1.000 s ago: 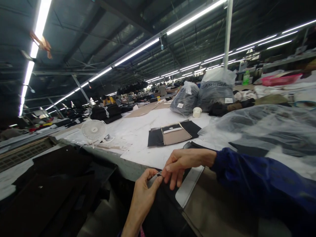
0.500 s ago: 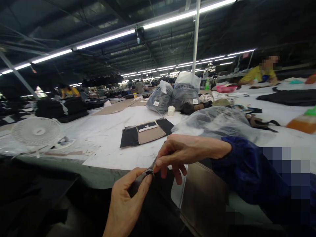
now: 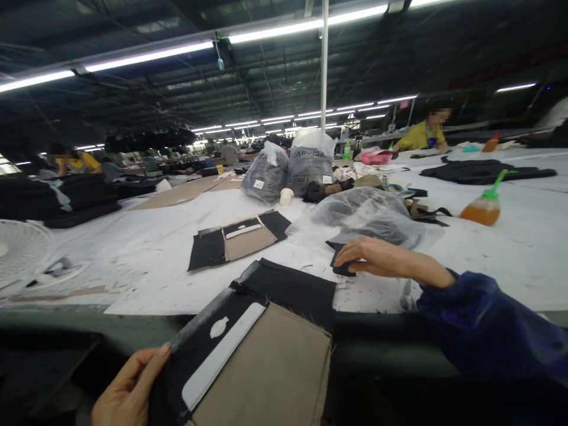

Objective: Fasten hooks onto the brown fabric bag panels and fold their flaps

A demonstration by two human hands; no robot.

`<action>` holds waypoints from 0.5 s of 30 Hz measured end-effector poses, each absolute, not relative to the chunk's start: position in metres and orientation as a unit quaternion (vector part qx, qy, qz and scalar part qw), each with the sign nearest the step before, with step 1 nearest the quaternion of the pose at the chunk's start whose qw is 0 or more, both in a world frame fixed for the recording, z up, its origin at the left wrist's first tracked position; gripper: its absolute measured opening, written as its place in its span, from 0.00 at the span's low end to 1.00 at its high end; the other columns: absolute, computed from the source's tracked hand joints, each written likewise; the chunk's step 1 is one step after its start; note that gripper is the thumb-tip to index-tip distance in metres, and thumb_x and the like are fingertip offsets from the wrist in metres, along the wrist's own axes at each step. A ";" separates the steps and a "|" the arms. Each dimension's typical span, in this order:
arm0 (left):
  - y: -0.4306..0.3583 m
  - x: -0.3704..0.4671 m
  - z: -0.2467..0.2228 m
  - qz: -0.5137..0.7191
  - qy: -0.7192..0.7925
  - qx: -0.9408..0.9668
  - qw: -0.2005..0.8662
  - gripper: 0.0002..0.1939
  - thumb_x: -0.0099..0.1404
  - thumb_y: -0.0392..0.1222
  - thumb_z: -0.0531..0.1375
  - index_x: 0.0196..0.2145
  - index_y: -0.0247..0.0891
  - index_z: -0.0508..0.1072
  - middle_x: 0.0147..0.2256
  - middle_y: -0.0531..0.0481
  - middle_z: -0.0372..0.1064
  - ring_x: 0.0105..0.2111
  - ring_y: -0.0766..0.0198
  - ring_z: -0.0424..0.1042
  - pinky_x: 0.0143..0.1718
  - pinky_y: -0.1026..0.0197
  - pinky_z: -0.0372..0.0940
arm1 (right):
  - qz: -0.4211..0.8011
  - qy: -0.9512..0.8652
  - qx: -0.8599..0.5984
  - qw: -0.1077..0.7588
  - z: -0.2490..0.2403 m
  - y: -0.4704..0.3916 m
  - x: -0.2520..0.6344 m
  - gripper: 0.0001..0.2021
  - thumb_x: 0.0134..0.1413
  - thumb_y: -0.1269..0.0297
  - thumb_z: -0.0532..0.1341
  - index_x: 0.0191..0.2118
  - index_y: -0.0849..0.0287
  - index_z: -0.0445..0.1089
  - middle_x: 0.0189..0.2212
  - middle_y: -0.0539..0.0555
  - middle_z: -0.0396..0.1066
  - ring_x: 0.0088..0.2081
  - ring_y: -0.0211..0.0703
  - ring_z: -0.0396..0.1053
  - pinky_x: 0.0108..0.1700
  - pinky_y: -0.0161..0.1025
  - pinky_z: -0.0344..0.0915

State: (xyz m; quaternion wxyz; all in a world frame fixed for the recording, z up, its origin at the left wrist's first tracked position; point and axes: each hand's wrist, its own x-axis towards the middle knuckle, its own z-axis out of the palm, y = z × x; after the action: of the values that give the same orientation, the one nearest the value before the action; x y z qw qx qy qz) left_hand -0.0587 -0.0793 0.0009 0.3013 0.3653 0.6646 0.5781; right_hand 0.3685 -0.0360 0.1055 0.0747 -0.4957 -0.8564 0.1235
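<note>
My left hand [image 3: 133, 387] grips the left edge of a black fabric panel [image 3: 293, 287], which carries a beige pocket piece [image 3: 266, 361], a white strip [image 3: 222, 355] and a small white patch [image 3: 219, 327]. The panel is tilted over the table's front edge. To its right, my right hand [image 3: 381, 258] reaches over the white table with fingers on a small dark piece [image 3: 344, 265]; whether they pinch it is unclear. A similar black and beige panel [image 3: 248, 239] lies flat farther back.
A clear plastic bag [image 3: 359, 213] lies beyond my right hand, and an orange liquid bottle [image 3: 481, 211] stands to its right. Stuffed bags [image 3: 310, 163] sit behind a white roll [image 3: 286, 196]. A white fan [image 3: 22, 248] is at left. A person in yellow [image 3: 421, 137] works at back right.
Both hands were together at the fabric's edge. My right hand has let go and moved right to the dark piece; my left hand has moved lower left, and the panel now faces up. The view has shifted right.
</note>
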 end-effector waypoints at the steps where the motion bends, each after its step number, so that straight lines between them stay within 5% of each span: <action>1: -0.078 -0.050 0.002 0.585 0.658 0.345 0.325 0.23 0.40 0.56 0.71 0.26 0.36 0.73 0.20 0.57 0.65 0.21 0.68 0.62 0.18 0.70 0.57 | 0.116 -0.860 -0.492 0.064 0.099 -0.033 0.372 0.15 0.56 0.73 0.57 0.47 0.59 0.76 0.47 0.59 0.75 0.46 0.49 0.71 0.48 0.43 0.64; 5: -0.071 -0.018 -0.002 0.624 0.592 0.286 0.423 0.24 0.41 0.55 0.72 0.24 0.36 0.67 0.18 0.60 0.57 0.19 0.73 0.56 0.17 0.72 0.52 | 0.108 -0.866 -0.485 0.059 0.082 -0.018 0.387 0.17 0.55 0.72 0.58 0.50 0.55 0.75 0.48 0.59 0.73 0.45 0.50 0.71 0.45 0.42 0.64; 9: -0.067 0.000 -0.014 0.649 0.554 0.238 0.464 0.25 0.38 0.53 0.73 0.26 0.36 0.69 0.20 0.61 0.62 0.20 0.73 0.59 0.19 0.72 0.56 | 0.091 -0.870 -0.483 0.053 0.070 -0.005 0.394 0.17 0.58 0.69 0.55 0.52 0.53 0.72 0.41 0.58 0.71 0.39 0.47 0.69 0.41 0.41 0.63; 15: -0.075 0.004 -0.001 0.644 0.592 0.156 0.459 0.20 0.51 0.54 0.67 0.35 0.36 0.75 0.25 0.54 0.71 0.26 0.66 0.69 0.24 0.68 0.63 | 0.080 -0.857 -0.506 0.048 0.072 -0.002 0.387 0.09 0.53 0.72 0.58 0.38 0.58 0.74 0.35 0.55 0.72 0.34 0.43 0.69 0.36 0.37 0.60</action>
State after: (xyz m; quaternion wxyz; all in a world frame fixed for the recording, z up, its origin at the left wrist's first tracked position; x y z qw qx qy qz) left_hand 0.0038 -0.0747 -0.0012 0.4589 0.1558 0.5915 0.6444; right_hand 0.3867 -0.0018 0.0721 0.0479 -0.5063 -0.8574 0.0795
